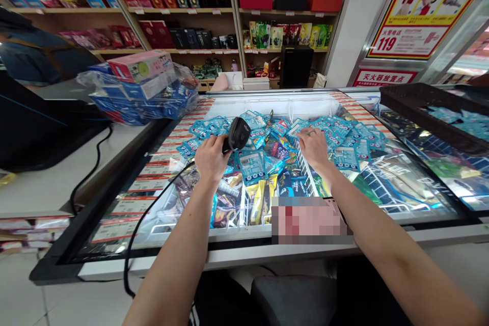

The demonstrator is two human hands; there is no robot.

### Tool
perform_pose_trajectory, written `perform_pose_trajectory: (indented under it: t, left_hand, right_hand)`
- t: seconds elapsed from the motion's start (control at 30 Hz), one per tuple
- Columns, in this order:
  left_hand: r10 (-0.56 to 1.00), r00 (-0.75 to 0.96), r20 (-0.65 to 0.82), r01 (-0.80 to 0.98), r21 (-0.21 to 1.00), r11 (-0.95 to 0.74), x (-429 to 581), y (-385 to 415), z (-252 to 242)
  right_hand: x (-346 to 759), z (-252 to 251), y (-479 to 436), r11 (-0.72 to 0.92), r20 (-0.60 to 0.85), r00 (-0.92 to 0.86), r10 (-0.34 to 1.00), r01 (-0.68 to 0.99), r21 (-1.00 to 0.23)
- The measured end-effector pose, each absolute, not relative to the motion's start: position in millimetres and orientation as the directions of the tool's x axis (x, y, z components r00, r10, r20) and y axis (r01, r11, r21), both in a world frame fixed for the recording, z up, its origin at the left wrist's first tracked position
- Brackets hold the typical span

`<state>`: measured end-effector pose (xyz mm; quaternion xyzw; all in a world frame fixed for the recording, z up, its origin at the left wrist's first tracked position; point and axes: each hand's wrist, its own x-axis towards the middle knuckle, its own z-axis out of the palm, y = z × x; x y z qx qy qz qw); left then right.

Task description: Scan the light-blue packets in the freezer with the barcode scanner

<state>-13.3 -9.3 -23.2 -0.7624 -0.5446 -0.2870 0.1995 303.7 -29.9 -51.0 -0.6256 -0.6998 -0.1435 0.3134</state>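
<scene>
My left hand is shut on a black corded handheld barcode scanner, held over a chest freezer full of packaged frozen snacks. The scanner's black cord runs down past the freezer's front edge. My right hand rests open on light-blue packets, next to a white wire divider. Yellow-wrapped bars lie in the compartment nearer me. A pixelated patch hides part of the freezer's near edge.
A plastic-wrapped stack of boxes sits on the counter at the freezer's left. A black wire basket lies on the freezer to the right. Behind stand wooden shelves of boxes and bottles, and a black box-shaped device.
</scene>
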Motion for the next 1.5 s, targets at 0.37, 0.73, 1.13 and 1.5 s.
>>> perform_pose_trajectory:
  t: [0.37, 0.73, 1.13, 1.5]
  left_hand:
    - [0.715, 0.327, 0.618, 0.922, -0.043, -0.385, -9.9, -9.4, -26.0]
    - [0.732, 0.334, 0.594, 0.911, -0.005, -0.412, -7.6, -10.8, -25.0]
    - [0.700, 0.426, 0.573, 0.874, -0.061, -0.481, -5.7, -13.8, -22.7]
    - [0.653, 0.490, 0.578, 0.837, -0.103, -0.537, -3.5, -14.1, -24.0]
  right_hand:
    - [264.4, -31.6, -51.7, 0.734, 0.357, -0.643, 0.678, 0.615, -0.287]
    - [273.0, -34.7, -42.2, 0.703, 0.363, -0.608, 0.706, 0.662, -0.259]
    - [290.2, -52.6, -30.1, 0.457, 0.407, -0.319, 0.856, 0.835, -0.307]
    - [298.8, -63.8, -16.3, 0.314, 0.419, 0.147, 0.896, 0.457, -0.832]
